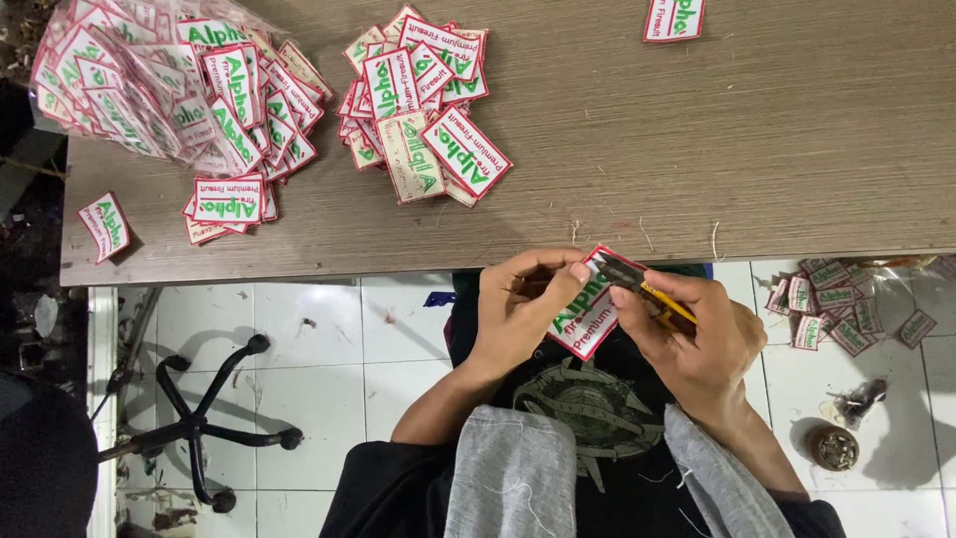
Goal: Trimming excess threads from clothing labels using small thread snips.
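- White cloth with a red stitched border and green lettering: that is the embroidered patch (588,314) being held just in front of the near edge of the wooden table (697,149), above the person's lap.
- Left hand (523,309) is pinching the patch at its left side, thumb lying on the face and the other fingers curled behind, apparently keeping the cloth flat and steady for the blade.
- Right hand (687,334) is closing around small yellow-handled thread snips (647,289), the dark blades pointing at the patch's upper red edge; it looks as if they are touching the border, though whether the blades are parted is too small to tell.
- Both hands are being kept close to the body and off the table, probably so the patch can be turned freely.
- Patch itself is sitting tilted, a rectangle with a corner pointing up toward the table edge.
- Farther out on the table, a loose pile of like patches (418,100) is lying near the middle, well apart from the hands.
- To its left, a clear plastic bag of patches (129,80) is spilling more onto the wood.
- Down on the white tiled floor (319,339), to the person's right, a small scatter of patches (836,304) is lying beside a little round tin (835,448).
- At the left, a black chair base (199,423) is standing on the tiles.
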